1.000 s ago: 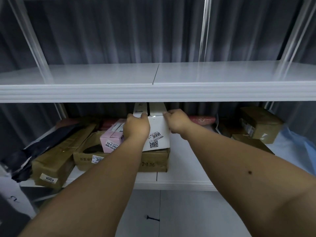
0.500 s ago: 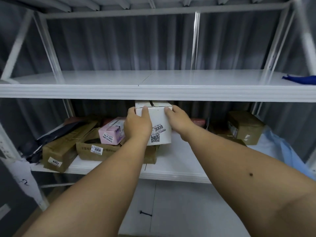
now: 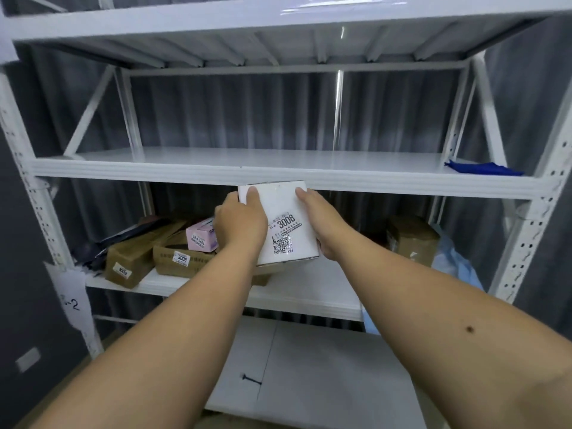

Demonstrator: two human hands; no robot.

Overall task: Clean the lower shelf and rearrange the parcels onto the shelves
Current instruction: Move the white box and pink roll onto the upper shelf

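Lifted since a second ago, the white parcel [image 3: 283,222] now sits in front of the middle shelf [image 3: 278,178] edge, clear of the brown parcels [image 3: 179,258]. Left hand [image 3: 240,222] and right hand [image 3: 325,224] grip its sides, fingers wrapped around it.

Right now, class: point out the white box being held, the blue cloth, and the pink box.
white box [image 3: 286,226], head view, labelled front face.
blue cloth [image 3: 483,168], head view, its middle.
pink box [image 3: 199,235], head view, front face.
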